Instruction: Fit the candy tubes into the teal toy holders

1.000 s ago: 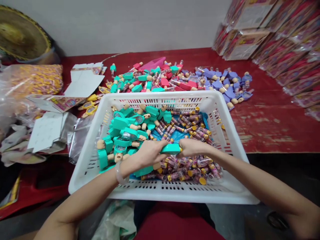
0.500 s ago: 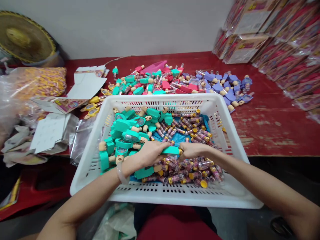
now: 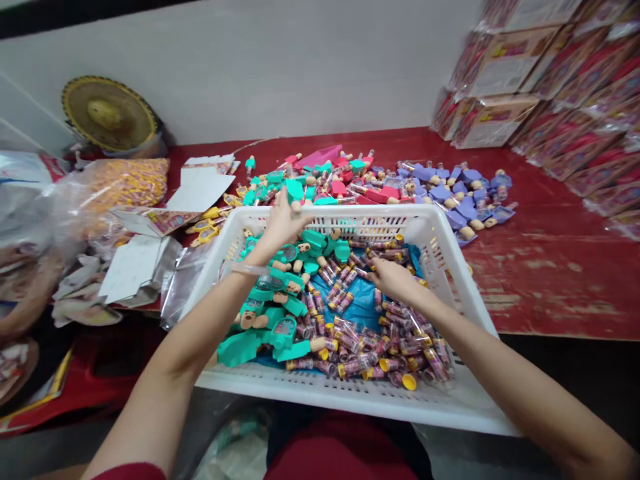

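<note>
A white plastic basket (image 3: 480, 373) holds green toy pieces (image 3: 270, 283) on its left and small clear tubes with yellow caps (image 3: 350, 340) on its right, over a blue sheet (image 3: 357, 303). My left hand (image 3: 286, 223) is above the basket's far rim, its fingers at a green piece (image 3: 294, 190) with a beige knob. Other green pieces lie just behind it on the table. Over the tubes in the basket's right half is my right hand (image 3: 393, 277), fingertips closed at a tube; whether it grips the tube is hard to see.
Red, green and purple pieces (image 3: 465, 190) are heaped on the red table (image 3: 555, 267) behind the basket. White cards (image 3: 133, 267) and a bag of yellow pieces (image 3: 133, 190) lie left. Wrapped packages (image 3: 495, 123) are stacked right. Another person's arm (image 3: 37, 287) shows at far left.
My hands have parted from the green piece they held together. My left hand has moved up to the far rim with a green piece; my right hand has moved up among the tubes. The view has shifted.
</note>
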`<state>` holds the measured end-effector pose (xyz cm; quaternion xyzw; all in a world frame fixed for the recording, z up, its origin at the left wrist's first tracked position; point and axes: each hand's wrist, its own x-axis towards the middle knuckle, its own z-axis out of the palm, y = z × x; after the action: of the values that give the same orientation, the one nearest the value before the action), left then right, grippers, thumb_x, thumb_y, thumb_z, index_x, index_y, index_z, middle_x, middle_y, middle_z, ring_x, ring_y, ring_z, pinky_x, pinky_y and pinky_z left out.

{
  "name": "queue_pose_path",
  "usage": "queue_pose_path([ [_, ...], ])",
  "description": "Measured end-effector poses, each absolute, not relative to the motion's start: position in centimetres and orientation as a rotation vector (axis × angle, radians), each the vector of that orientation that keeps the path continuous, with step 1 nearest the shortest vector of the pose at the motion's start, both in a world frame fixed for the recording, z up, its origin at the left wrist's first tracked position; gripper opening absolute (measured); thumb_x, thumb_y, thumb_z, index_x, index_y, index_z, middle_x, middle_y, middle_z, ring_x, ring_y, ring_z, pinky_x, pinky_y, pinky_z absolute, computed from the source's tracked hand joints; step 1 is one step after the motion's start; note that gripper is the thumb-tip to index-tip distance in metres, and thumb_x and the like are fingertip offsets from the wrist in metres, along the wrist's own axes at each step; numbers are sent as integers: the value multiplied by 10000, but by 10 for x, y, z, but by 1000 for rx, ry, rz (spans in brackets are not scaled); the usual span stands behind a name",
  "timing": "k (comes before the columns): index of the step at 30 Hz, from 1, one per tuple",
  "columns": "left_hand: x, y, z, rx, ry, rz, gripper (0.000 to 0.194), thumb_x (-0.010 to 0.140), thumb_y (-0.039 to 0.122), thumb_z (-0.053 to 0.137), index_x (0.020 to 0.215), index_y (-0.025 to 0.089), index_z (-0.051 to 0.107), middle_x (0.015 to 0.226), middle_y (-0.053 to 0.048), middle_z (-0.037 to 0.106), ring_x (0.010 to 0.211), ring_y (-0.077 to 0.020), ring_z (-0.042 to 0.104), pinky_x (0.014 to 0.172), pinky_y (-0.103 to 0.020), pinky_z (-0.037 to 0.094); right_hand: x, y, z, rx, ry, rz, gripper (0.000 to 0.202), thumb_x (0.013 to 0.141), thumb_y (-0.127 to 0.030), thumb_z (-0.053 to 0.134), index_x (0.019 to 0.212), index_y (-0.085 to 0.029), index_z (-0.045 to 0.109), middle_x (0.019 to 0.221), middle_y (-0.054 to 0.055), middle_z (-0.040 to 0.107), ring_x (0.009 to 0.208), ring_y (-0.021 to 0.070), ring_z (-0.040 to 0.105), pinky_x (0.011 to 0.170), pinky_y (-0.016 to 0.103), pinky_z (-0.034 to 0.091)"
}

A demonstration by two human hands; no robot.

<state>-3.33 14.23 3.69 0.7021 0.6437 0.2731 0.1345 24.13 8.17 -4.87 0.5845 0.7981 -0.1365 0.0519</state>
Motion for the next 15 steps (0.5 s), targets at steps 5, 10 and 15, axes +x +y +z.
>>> queue_pose_path([
  [5,-26,115,-14,2269,1979,67,346,774,199,604,1093,66,588,1161,-222,561,1141,-366,468,944,-482,362,227,73,-76,1644,2447,-404,332,911,-210,369,1211,-128,484,1115,174,621,996,282,616,745,340,457],
  [10,-17,97,-27,2368,1779,16,205,715,223,674,890,126,632,1079,-166,583,1125,-335,464,898,-410,390,227,79,-103,1601,2418,-438,498,896,-178,365,1393,-149,338,1321,219,482,1009,292,619,742,359,482],
  [15,-22,96,-1,2308,1669,274,327,840,469,530,950,162,563,933,-59,591,850,-200,558,711,-281,420,223,86,-116,1709,2354,-424,449,912,-185,335,1355,-121,370,1255,233,516,987,299,624,757,375,487],
])
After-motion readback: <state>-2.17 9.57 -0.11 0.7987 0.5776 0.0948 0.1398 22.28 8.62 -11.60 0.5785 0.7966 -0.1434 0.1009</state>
